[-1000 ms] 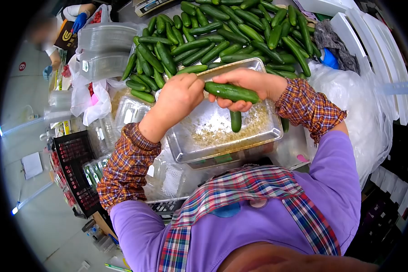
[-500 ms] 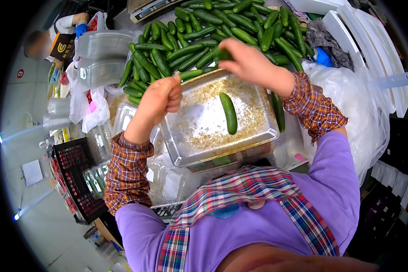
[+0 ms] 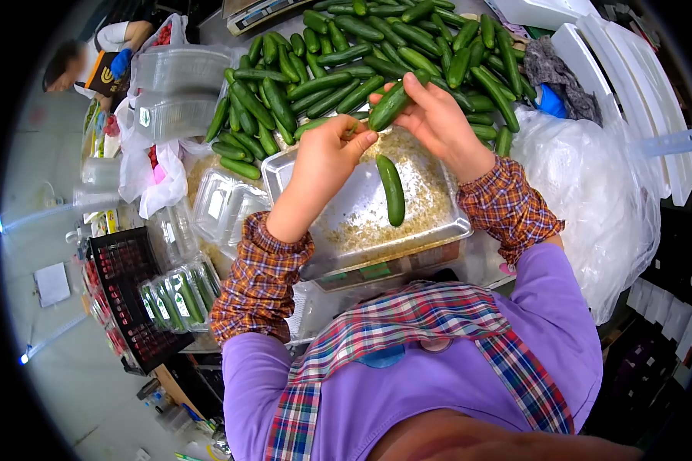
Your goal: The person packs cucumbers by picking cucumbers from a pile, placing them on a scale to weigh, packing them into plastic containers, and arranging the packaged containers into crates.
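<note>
My right hand (image 3: 446, 127) holds a green cucumber (image 3: 393, 106) tilted above the far edge of a metal tray. At the cucumber's lower end, my left hand (image 3: 327, 157) is closed in a pinch; anything between its fingertips is too small to make out. Below both hands, another cucumber (image 3: 390, 192) lies on the shallow metal tray (image 3: 338, 201), whose bottom is strewn with small pale-brown bits. A large heap of cucumbers (image 3: 346, 58) spreads behind the tray.
Stacked clear plastic containers (image 3: 181, 96) stand at the back left, with an open clear container (image 3: 227, 206) nearer. Packed cucumbers (image 3: 178, 298) sit beside a black crate (image 3: 123, 269). To the right are a plastic bag (image 3: 584, 200) and white foam boards (image 3: 630, 100). A co-worker (image 3: 100, 65) is at far left.
My right hand has drawn back from the heap with a cucumber, now plainly visible in it. My left hand has moved right, to the cucumber's end.
</note>
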Motion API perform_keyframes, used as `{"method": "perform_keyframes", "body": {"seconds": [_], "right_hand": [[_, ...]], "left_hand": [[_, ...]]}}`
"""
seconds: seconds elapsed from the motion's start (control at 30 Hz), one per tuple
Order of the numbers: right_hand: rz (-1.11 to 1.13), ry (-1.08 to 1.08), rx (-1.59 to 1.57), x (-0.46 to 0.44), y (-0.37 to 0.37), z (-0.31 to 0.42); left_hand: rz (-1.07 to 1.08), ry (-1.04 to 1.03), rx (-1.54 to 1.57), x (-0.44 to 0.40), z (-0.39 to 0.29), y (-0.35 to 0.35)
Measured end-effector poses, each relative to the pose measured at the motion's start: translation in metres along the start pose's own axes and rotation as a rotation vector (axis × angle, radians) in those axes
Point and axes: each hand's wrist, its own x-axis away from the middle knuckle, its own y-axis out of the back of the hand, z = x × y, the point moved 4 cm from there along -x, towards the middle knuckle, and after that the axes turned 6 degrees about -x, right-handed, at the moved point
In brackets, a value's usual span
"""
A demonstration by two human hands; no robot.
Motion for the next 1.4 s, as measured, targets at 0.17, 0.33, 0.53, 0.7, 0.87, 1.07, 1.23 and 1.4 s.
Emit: {"method": "perform_keyframes", "body": {"seconds": [0.17, 0.33, 0.53, 0.7, 0.87, 1.07, 1.23, 1.4], "right_hand": [[-0.002, 0.159, 0.087, 0.007, -0.003, 0.000], [0.048, 0.310, 0.168, 0.015, -0.013, 0.003], [0.092, 0.321, 0.096, 0.020, -0.013, 0.002], [0.123, 0.219, -0.097, 0.017, -0.002, -0.007], [0.172, 0.252, -0.061, 0.023, -0.006, -0.007], [0.215, 0.195, -0.045, 0.029, -0.014, -0.006], [0.262, 0.176, -0.059, 0.030, -0.010, -0.009], [0.256, 0.189, -0.027, 0.029, -0.009, -0.010]], "left_hand": [[-0.105, -0.093, -0.050, 0.001, 0.001, -0.009], [-0.041, 0.060, 0.063, -0.003, 0.017, -0.012], [0.047, 0.073, 0.369, -0.002, 0.019, -0.014], [0.226, 0.203, 0.778, 0.000, 0.015, -0.012], [0.316, 0.251, 0.973, 0.004, 0.017, -0.016], [0.330, 0.298, 1.082, 0.006, 0.024, -0.016], [0.314, 0.299, 1.106, 0.009, 0.023, -0.016], [0.329, 0.281, 1.147, 0.010, 0.023, -0.017]]}}
